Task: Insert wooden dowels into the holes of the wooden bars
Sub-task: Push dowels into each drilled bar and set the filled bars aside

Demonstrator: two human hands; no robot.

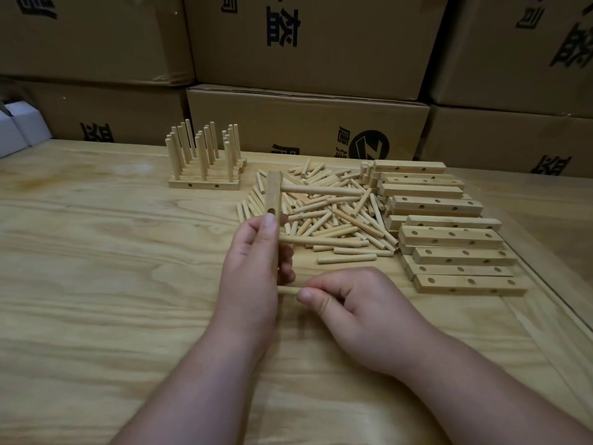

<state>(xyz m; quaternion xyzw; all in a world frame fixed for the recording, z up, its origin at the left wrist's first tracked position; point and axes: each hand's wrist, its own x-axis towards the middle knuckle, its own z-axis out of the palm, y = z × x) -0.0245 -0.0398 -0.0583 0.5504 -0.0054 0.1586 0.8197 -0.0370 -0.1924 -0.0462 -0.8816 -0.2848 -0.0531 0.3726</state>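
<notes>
Two hands meet low over the counter (pixel 96 239), with stacked boxes (pixel 308 120) behind; finished bars (pixel 205 175) bristling with upright dowels stand far left, a stack of empty bars (pixel 449 239) lies to the right, and a loose dowel heap (pixel 327 213) sits between them, just beyond the hands; the left hand (pixel 253 277) grips a bar (pixel 274 203) on end, its long axis running away from the person, two dowels already jutting from it to the right; the right hand (pixel 356 300) pinches a third dowel (pixel 288 291) between thumb and curled fingers (pixel 313 298), axis level, its free tip pointing left and reaching the bar's near end beside the left hand; whether the tip has entered a hole I cannot tell; I judge the push must run straight leftward, across the bar's length, while the left hand braces.
</notes>
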